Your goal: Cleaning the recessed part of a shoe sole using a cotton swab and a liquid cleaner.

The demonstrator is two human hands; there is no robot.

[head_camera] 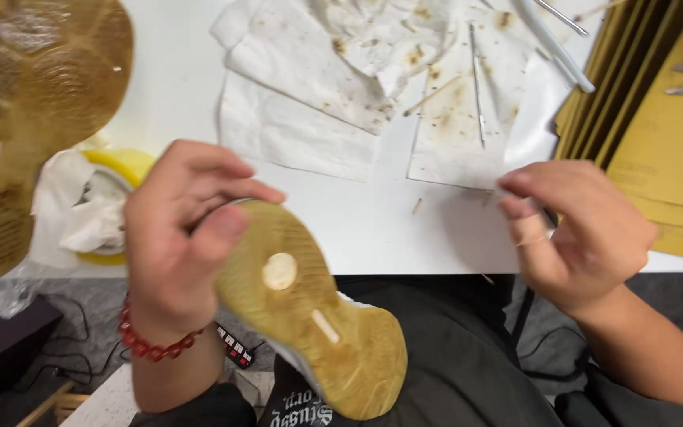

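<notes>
one shoe (310,308) sits in the left hand (179,237), sole up, and the grip there is firm: thumb pressed on the yellowed sole near its toe end, fingers curled round the far edge. the sole is tan and grimy, with a pale round patch in the middle and a small pale bar nearer the heel. the heel end points down toward the person's lap, over a dark shirt, while the toe end hangs just above the near edge of the white worktop (373,229). a red bead bracelet (152,341) circles the left wrist.

the right hand (583,233) hovers apart from the shoe, over the worktop edge. its fingers are loosely bent, forefinger and thumb drawn close together; whether something thin is pinched there i cannot tell, as that part is blurred.

farther out, stained white paper towels (341,79) lie spread on the worktop, with thin sticks (477,87) resting on them. a stack of yellow-brown sheets (658,150) lies at the right. at the left, a second upturned sole (29,119) fills the corner, and beside it a yellow dish (124,166) holds crumpled white tissue. dark cables and a power strip lie on the floor below.
</notes>
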